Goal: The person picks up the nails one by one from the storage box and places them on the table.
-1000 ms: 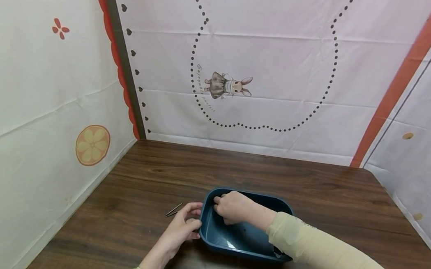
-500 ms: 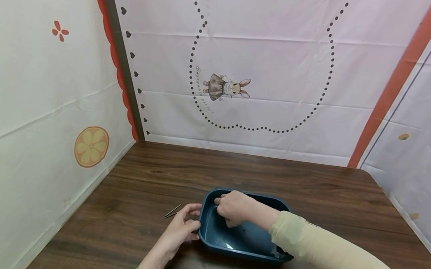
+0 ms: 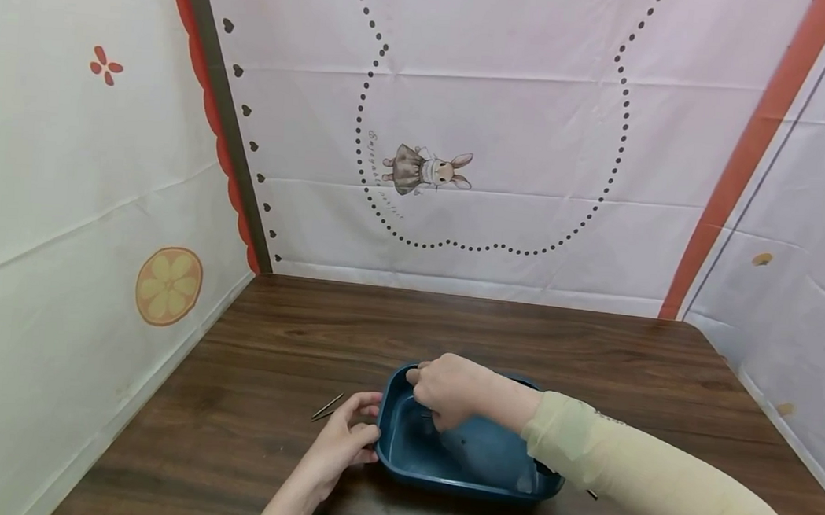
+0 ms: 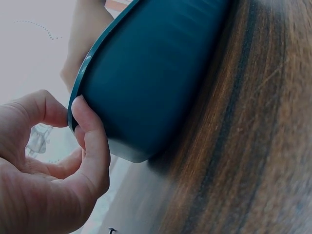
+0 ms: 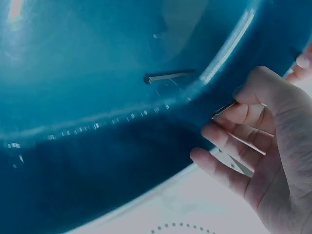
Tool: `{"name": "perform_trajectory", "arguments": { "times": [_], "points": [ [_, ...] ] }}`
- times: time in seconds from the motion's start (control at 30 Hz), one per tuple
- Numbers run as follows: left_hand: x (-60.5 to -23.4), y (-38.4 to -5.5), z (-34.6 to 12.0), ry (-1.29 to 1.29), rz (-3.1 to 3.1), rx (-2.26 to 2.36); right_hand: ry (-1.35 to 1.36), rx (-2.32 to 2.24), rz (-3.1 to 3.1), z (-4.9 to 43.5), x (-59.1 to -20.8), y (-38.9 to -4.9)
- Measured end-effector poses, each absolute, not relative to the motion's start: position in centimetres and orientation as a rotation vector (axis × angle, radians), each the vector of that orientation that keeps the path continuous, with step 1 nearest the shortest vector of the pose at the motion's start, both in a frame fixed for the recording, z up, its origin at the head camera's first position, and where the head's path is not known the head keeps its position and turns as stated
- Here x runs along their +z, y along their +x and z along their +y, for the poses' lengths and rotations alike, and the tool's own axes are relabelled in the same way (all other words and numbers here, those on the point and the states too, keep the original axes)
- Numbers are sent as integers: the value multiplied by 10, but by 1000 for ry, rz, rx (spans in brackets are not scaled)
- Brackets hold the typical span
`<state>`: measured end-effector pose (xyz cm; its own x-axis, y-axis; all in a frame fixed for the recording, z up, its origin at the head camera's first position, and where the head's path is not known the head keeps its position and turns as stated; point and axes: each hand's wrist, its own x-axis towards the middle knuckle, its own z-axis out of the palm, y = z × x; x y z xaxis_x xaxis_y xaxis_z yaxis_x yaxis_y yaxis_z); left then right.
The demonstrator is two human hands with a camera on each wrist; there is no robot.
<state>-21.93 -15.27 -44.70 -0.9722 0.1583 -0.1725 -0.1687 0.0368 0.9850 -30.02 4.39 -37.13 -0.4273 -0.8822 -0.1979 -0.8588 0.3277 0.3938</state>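
Observation:
A dark blue plastic basin (image 3: 469, 488) stands on the table, its rounded rim upward. My left hand (image 3: 341, 440) grips its left end; in the left wrist view thumb and finger pinch the basin's rim (image 4: 78, 80). Inside the basin, my right hand (image 3: 457, 390) is near the far left corner. The right wrist view shows it pinching a thin metal nail (image 5: 224, 108) between thumb and index finger, with the other fingers loosely bent. Another nail (image 5: 170, 76) lies on the basin floor, apart from the hand.
Several nails lie outside the basin: thin nails (image 3: 327, 403) left of it, beyond the left hand, and another nail (image 3: 592, 495) under the right sleeve's edge. The brown wooden table (image 3: 295, 313) meets a printed cloth (image 3: 519, 138) at the back and sides.
My right hand has risen slightly inside the basin. A nail on the basin floor and one at the right have come into sight. My left hand keeps its grip; the head view has shifted slightly.

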Motion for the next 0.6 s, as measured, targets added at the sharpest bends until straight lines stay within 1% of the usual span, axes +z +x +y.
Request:
{"name": "perform_trajectory", "arguments": {
  "times": [0.23, 0.6],
  "points": [
    [-449, -219, -153, -12, 2073, 2048, 1644, -624, -2504, 54, -357, -296],
    [-451, -220, -151, -10, 2071, 2062, 1581, -595, -2417, 78, -346, -295]
  ]
}}
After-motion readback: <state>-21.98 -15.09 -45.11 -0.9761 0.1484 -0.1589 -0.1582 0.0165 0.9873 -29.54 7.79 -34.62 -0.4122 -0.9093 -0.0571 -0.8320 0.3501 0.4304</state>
